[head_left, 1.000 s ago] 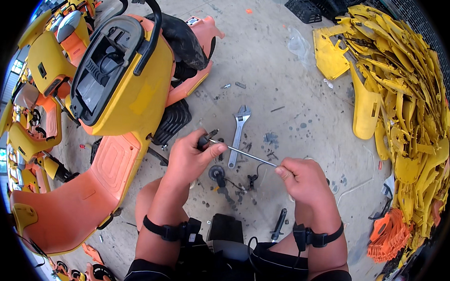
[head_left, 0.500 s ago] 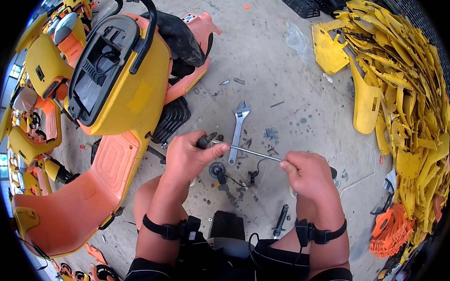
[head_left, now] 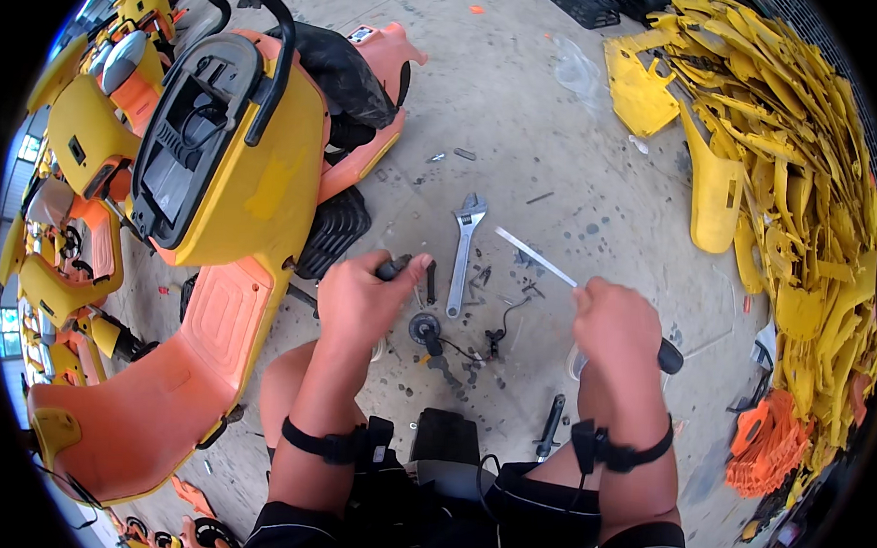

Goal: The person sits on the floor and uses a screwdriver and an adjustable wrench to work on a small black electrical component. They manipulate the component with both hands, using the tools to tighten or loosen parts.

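Observation:
My right hand (head_left: 615, 328) is closed around a screwdriver (head_left: 539, 258); its long metal shaft points up and left, and the dark handle end shows behind the hand. My left hand (head_left: 352, 305) is closed on a small dark cylindrical part (head_left: 393, 268), which the fingers partly hide. The screwdriver tip is apart from that part. On the floor beyond and between my hands lies a silver adjustable wrench (head_left: 463, 256). Closer to me is a round dark part (head_left: 425, 328) with a thin cable leading to a small black piece (head_left: 495, 345).
A yellow and orange scooter (head_left: 258, 190) stands at left, with more scooters behind it. A tall heap of yellow panels (head_left: 789, 180) rises at right, beside stacked orange pieces (head_left: 767, 445). A black tube-shaped part (head_left: 550, 426) lies near my right leg.
The screwdriver shaft has come away from the part in my left hand and swung upward. My right hand has turned and shifted slightly right, exposing the handle end.

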`<control>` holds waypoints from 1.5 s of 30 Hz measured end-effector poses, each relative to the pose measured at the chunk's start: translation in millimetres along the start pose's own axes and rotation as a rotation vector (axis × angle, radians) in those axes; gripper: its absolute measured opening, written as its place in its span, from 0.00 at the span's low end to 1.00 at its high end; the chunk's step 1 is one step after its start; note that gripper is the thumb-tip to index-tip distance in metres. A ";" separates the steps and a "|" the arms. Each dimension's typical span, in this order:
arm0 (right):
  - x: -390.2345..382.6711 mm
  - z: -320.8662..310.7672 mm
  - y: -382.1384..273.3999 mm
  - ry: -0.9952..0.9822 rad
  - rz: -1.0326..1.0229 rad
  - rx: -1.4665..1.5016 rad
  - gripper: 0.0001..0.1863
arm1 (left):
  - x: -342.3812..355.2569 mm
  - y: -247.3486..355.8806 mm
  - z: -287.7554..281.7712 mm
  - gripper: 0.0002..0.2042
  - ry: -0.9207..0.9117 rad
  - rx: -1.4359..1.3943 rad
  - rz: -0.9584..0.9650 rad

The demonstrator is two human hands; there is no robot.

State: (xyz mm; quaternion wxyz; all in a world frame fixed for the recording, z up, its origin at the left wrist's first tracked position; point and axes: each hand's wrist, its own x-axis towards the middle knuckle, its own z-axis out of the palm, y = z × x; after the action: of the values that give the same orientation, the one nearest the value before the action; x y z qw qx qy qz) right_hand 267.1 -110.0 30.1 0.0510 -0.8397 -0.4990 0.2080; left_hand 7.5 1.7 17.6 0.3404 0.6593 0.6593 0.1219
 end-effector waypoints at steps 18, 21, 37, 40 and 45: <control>-11.4 39.0 -16.1 0.162 -0.333 0.343 0.15 | 7.0 -22.3 21.4 0.14 -0.247 -0.542 0.109; -18.7 47.0 -25.3 0.133 -0.359 0.389 0.13 | 6.3 -16.7 24.8 0.11 -0.222 -0.591 0.091; -15.0 61.5 -32.4 0.274 -0.425 0.395 0.06 | 9.5 -13.3 40.8 0.14 0.077 -0.421 0.260; -15.0 59.4 -24.7 0.210 -0.470 0.439 0.06 | 7.9 -8.4 40.3 0.13 0.055 -0.474 0.213; -15.0 56.2 -19.9 0.209 -0.495 0.447 0.04 | 10.3 -12.0 43.2 0.08 0.068 -0.568 0.241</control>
State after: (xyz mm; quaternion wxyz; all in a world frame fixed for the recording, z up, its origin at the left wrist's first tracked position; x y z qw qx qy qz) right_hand 222.2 -119.8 -10.6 0.3333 -0.6782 -0.6215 0.2065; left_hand 25.4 -2.2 -24.5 0.4721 0.6066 0.5269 0.3627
